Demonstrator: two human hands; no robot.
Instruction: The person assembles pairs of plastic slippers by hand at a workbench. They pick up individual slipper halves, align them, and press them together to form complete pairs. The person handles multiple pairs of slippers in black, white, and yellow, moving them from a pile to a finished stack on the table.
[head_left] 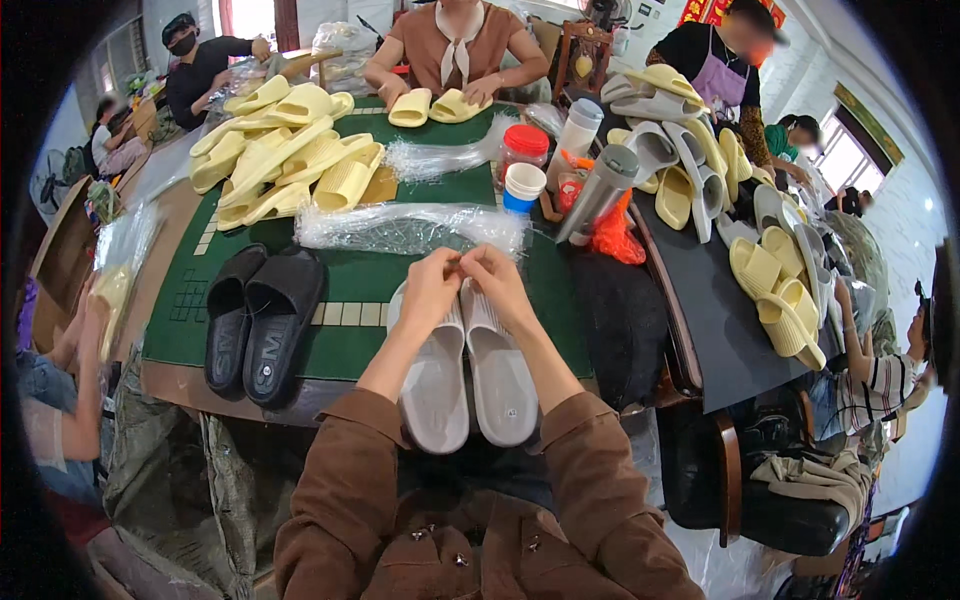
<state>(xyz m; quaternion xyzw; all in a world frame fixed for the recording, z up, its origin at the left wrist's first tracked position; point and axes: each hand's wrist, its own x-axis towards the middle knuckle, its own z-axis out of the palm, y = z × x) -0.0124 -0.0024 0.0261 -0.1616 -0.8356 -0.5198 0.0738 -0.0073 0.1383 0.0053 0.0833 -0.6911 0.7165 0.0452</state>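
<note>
A pair of grey slide slippers, the left one [437, 385] and the right one [503, 385], lies at the table's near edge, heels toward me. Over their far ends my left hand [431, 288] and my right hand [496, 283] come together, fingertips pinched and almost touching. Whatever is between the fingers is too small or hidden to make out. Just beyond my hands lies a stack of clear plastic bags [400, 228]. To my left sits a pair of black slides [262, 325], side by side on the green table mat [180, 335].
A heap of pale yellow slides [290, 150] lies far left. Cups and bottles, including a grey tumbler [600, 195], stand beyond my right hand. More yellow and grey slides [690, 170] cover the right-hand table. A person across the table [455, 50] handles yellow slides; others work around.
</note>
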